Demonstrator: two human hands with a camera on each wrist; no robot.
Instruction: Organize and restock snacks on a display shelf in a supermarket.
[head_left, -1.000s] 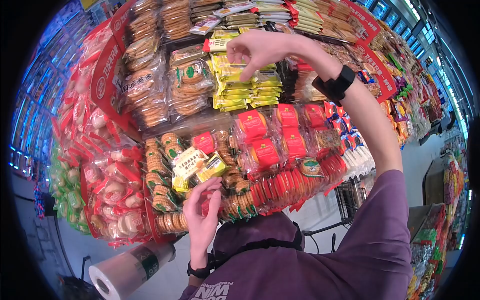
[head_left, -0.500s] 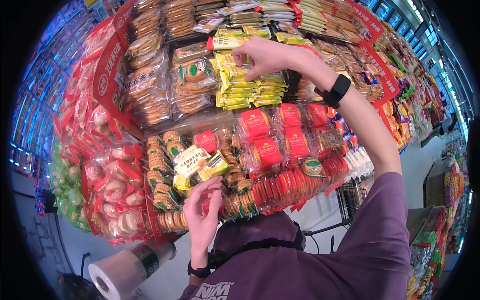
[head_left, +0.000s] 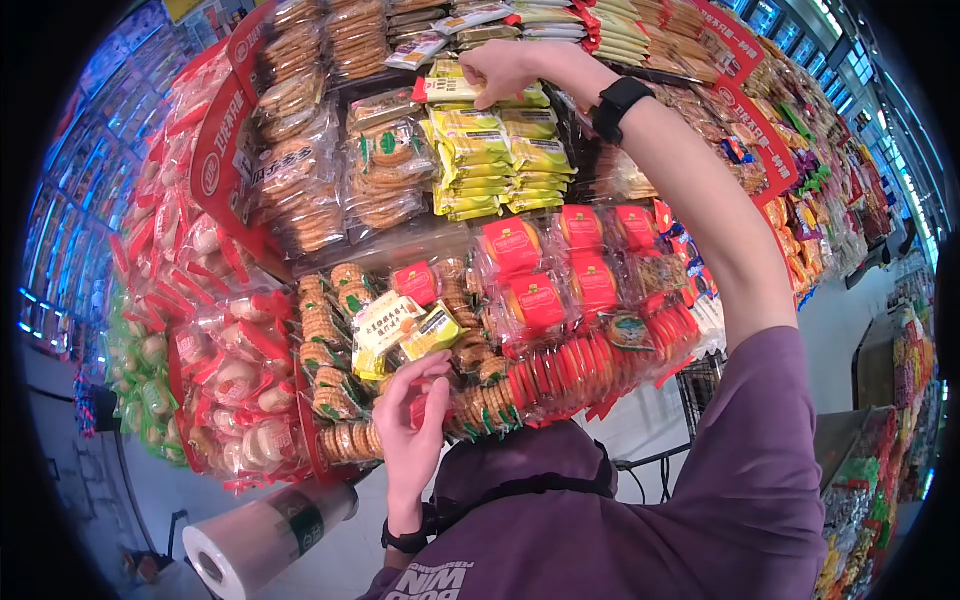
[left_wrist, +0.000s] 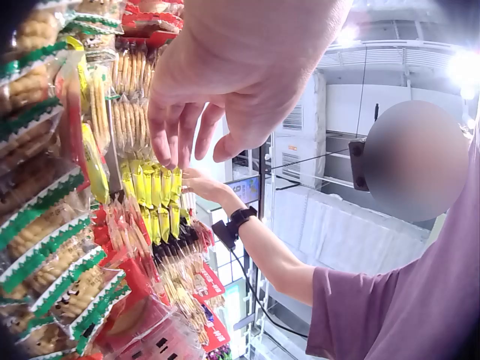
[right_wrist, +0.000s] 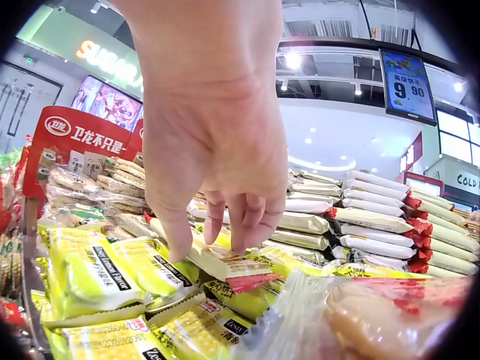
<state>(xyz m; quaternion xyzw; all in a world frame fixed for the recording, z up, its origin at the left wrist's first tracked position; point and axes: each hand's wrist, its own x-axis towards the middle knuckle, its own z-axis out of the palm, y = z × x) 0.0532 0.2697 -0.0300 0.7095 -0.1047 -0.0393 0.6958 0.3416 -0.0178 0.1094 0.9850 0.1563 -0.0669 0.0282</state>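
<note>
My right hand [head_left: 502,70] reaches to the far end of a pile of yellow biscuit packets [head_left: 470,150]. In the right wrist view, its thumb and fingertips pinch a cream biscuit packet [right_wrist: 217,259] with a red end, which lies on top of lemon-flavour packets [right_wrist: 94,270]. My left hand [head_left: 410,415] hovers at the display's near edge, fingers loosely bent and holding nothing. Just beyond it, a cream packet [head_left: 380,325] and a yellow packet [head_left: 432,332] lie on bagged round biscuits. The left wrist view shows the left hand [left_wrist: 232,75] with nothing between its fingers.
Red-labelled biscuit packs [head_left: 535,300] fill the near right bins. Bags with red trim [head_left: 240,380] hang at left. A red sign board [head_left: 215,165] edges the stand. A roll of plastic bags [head_left: 270,530] stands below left, and a black wire basket [head_left: 700,390] below right.
My right hand has moved away from me, from above the yellow packets to the cream packet at their far end, and its fingers have closed on it. The left hand stays nearly in place.
</note>
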